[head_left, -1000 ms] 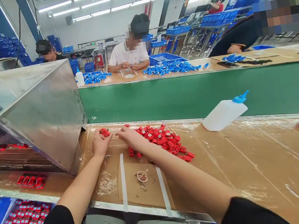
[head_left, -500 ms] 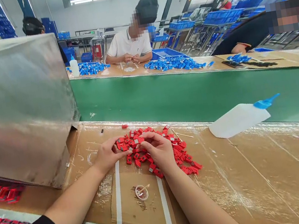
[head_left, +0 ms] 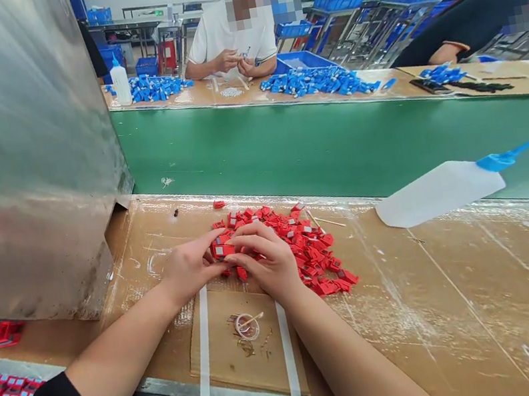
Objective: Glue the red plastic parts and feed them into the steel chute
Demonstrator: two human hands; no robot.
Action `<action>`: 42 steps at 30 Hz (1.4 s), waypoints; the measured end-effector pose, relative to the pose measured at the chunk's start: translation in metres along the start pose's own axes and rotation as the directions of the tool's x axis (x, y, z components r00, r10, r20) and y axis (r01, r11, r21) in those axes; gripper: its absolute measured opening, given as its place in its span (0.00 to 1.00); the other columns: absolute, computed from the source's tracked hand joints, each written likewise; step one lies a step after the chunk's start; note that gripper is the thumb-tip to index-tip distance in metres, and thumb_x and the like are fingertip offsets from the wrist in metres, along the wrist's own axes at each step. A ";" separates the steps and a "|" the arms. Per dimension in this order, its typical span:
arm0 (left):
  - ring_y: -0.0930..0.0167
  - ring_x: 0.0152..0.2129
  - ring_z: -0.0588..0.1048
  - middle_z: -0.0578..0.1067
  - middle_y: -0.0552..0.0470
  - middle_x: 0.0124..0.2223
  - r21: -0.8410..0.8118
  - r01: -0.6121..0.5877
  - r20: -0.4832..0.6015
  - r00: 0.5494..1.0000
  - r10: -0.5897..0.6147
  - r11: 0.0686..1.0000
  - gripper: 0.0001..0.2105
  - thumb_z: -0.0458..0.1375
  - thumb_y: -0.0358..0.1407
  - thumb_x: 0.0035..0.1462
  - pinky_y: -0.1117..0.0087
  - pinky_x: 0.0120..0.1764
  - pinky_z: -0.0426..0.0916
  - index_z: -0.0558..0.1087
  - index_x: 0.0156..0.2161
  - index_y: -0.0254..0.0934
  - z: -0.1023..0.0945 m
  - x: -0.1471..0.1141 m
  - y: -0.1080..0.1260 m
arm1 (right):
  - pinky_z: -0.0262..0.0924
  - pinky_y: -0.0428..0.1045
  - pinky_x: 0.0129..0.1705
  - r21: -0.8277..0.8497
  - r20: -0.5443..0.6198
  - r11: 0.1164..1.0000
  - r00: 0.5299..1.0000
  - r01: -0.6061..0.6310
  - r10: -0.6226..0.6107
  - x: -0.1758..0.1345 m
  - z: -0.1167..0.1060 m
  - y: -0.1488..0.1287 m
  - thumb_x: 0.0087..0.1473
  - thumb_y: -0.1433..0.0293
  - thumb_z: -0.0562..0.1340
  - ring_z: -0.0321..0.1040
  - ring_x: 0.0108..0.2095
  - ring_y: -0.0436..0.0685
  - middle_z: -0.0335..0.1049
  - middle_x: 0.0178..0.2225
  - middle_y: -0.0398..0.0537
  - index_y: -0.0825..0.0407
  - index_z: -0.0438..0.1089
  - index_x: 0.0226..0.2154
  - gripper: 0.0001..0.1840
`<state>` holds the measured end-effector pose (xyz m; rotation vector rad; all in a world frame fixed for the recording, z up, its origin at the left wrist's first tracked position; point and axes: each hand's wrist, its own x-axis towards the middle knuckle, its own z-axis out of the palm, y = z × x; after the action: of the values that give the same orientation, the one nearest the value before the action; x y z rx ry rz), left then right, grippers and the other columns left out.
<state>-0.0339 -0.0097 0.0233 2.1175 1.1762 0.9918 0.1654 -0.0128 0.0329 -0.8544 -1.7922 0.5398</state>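
The left hand and right hand pinch one red piece, maybe to hold it steady, at the left edge of the red pile, likely close for easy reach.

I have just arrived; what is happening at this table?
The person's left hand and right hand together hold a small red plastic-looking piece. A loose pile of similar red pieces lies just beyond and to the right. Nearer the body, a small round clear cup with a thin stick rests on taped brown cardboard.
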 end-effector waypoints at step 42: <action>0.59 0.57 0.74 0.74 0.37 0.61 -0.742 0.186 0.080 0.978 -0.190 0.644 0.31 0.69 0.46 0.56 0.59 0.58 0.73 0.70 0.61 0.35 0.000 0.012 -0.001 | 0.69 0.61 0.59 0.076 -0.149 0.997 0.988 -0.031 0.043 0.000 0.012 -0.002 0.61 0.70 0.67 0.69 0.56 0.61 0.68 0.56 0.51 0.41 0.77 0.51 0.16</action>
<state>-0.0302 0.0011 0.0267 1.2943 0.7571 1.1273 0.1531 -0.0138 0.0300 -0.8562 -1.6127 0.5477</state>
